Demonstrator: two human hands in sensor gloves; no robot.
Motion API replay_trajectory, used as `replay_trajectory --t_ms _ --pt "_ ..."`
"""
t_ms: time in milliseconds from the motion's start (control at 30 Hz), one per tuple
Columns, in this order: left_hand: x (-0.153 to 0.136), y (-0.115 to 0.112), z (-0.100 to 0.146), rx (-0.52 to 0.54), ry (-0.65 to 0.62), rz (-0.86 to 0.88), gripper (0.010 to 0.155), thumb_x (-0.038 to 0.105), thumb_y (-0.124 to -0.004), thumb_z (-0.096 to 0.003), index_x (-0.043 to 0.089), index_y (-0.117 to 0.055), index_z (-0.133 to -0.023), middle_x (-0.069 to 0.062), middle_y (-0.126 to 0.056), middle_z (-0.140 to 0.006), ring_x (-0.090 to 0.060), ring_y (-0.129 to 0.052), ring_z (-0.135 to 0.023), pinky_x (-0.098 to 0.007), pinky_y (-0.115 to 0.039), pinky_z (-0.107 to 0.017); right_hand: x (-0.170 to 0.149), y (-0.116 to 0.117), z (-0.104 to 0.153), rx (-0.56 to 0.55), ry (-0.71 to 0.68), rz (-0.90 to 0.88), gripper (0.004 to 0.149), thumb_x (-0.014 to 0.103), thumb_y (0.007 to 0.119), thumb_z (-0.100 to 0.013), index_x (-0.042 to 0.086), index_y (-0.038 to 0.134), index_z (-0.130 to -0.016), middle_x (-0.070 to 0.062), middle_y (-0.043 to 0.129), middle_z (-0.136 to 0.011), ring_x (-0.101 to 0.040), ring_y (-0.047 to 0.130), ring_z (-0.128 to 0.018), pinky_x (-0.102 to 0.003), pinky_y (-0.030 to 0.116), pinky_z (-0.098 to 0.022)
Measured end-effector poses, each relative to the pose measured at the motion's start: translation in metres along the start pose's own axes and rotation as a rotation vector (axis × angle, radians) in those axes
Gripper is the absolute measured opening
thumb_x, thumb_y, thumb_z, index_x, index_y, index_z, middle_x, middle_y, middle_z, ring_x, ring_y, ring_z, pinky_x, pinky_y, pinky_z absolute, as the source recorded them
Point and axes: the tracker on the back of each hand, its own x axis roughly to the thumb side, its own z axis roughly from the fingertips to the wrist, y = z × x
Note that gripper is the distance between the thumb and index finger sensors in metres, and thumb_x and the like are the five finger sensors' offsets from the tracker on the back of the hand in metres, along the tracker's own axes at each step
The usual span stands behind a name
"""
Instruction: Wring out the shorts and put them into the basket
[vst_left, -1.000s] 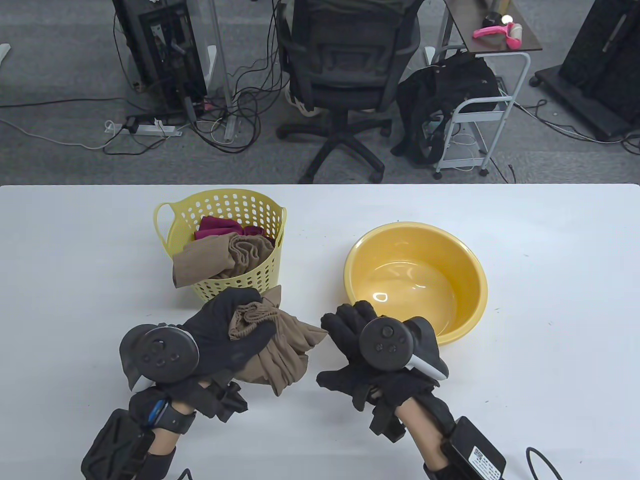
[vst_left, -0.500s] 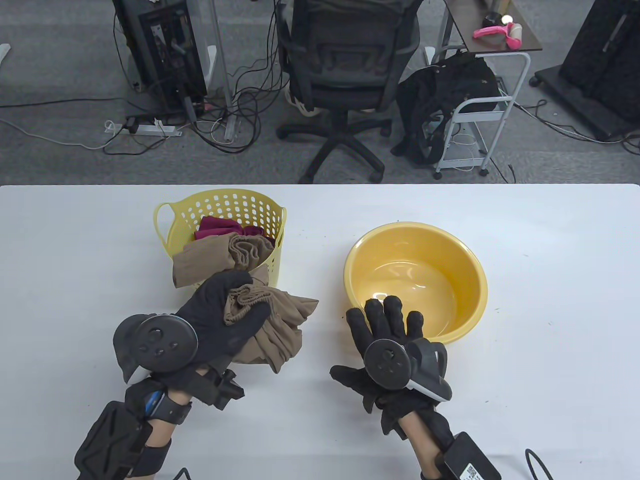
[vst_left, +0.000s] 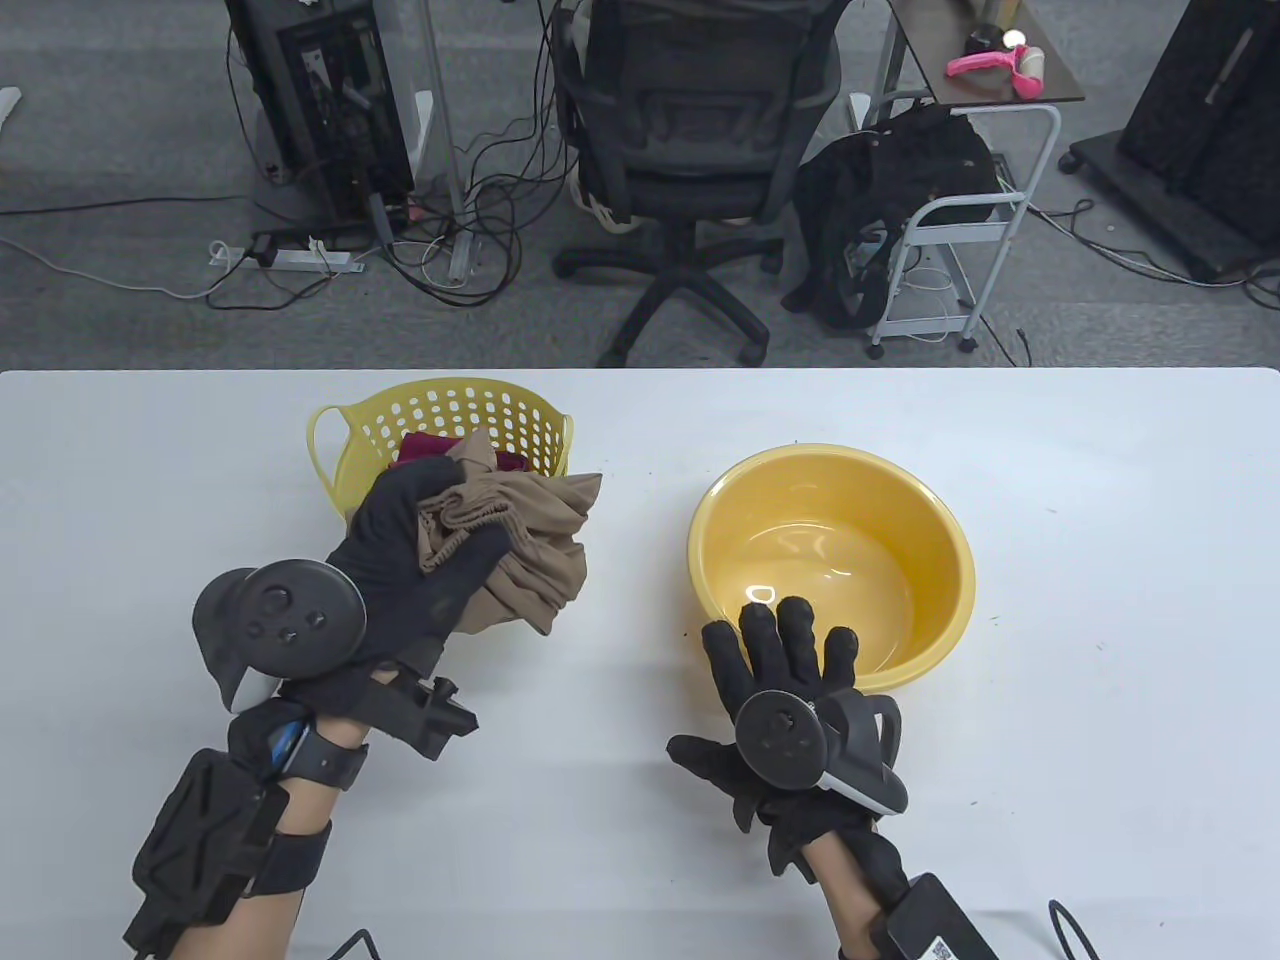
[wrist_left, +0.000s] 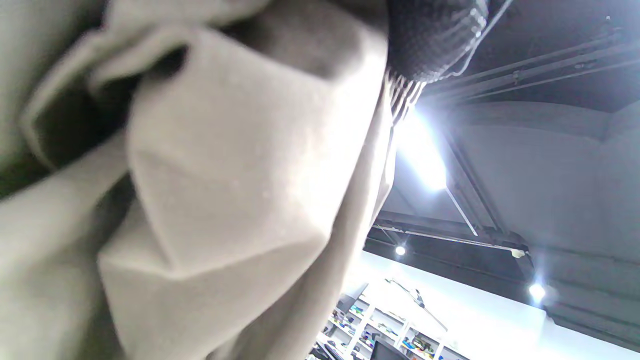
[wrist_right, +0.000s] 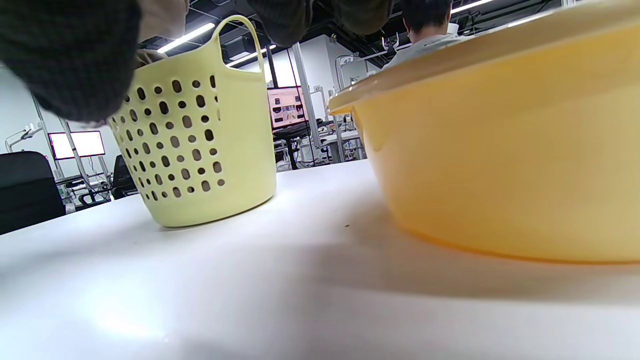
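Note:
My left hand (vst_left: 425, 560) grips a bunched pair of tan shorts (vst_left: 530, 535) and holds it raised over the near rim of the pale yellow perforated basket (vst_left: 455, 415). In the left wrist view the tan shorts (wrist_left: 225, 190) fill most of the frame. Maroon cloth (vst_left: 425, 447) lies inside the basket. My right hand (vst_left: 785, 650) lies flat on the table with straight fingers, holding nothing, fingertips at the near rim of the yellow basin (vst_left: 935, 540). The right wrist view shows the basket (wrist_right: 200, 135) at left and the basin (wrist_right: 500, 150) at right.
The white table (vst_left: 1100, 700) stretches around both containers. Beyond its far edge stand an office chair (vst_left: 690, 130), a computer tower (vst_left: 320, 100) with floor cables, and a small cart (vst_left: 960, 200).
My left hand has carried the shorts forward and up, from the table in front of the basket to over its near rim. My right hand let go of them, flattened and slid toward the basin.

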Motion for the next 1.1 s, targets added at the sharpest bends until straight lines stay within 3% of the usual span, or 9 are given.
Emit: replay_trajectory --t_ms 300,600,800,1100 --pt "0.002 0.012 -0.038 -0.015 -0.028 -0.127 0.066 0.042 -0.076 -0.0575 0.023 -0.035 -0.106 -0.016 -0.050 -0.115 -0.048 -0.063 -0.103 -0.069 -0.047 -0.074 0.001 -0.001 0.003 -0.006 -0.016 0.004 0.101 0.071 0.080 -0.043 0.010 0.040 -0.112 -0.030 0.031 -0.113 -0.059 0.020 -0.101 -0.081 0.020 -0.062" --pt "-0.028 -0.006 -0.056 -0.083 -0.003 -0.233 0.063 0.035 -0.086 -0.0470 0.040 -0.050 -0.098 0.007 -0.055 -0.117 -0.040 -0.046 -0.117 -0.067 -0.034 -0.076 0.000 -0.002 0.004 -0.015 -0.020 0.002 0.100 0.071 0.080 -0.043 0.010 0.040 -0.112 -0.029 0.033 -0.113 -0.059 0.020 -0.101 -0.081 0.020 -0.062" --pt "-0.050 -0.019 -0.055 -0.127 0.081 -0.236 0.059 0.034 -0.088 -0.0508 0.043 -0.052 -0.097 0.002 -0.053 -0.120 -0.044 -0.043 -0.117 -0.070 -0.033 -0.074 0.000 -0.003 0.005 -0.011 -0.024 -0.003 0.100 0.071 0.080 -0.043 0.010 0.041 -0.112 -0.029 0.032 -0.113 -0.059 0.020 -0.101 -0.081 0.020 -0.062" --pt "-0.066 -0.036 -0.049 -0.215 0.157 -0.348 0.063 0.038 -0.088 -0.0514 0.039 -0.049 -0.100 -0.005 -0.059 -0.118 -0.045 -0.066 -0.109 -0.071 -0.046 -0.072 0.000 -0.003 0.006 -0.013 -0.026 -0.010 0.100 0.071 0.080 -0.043 0.010 0.041 -0.112 -0.029 0.032 -0.113 -0.058 0.021 -0.101 -0.081 0.020 -0.062"
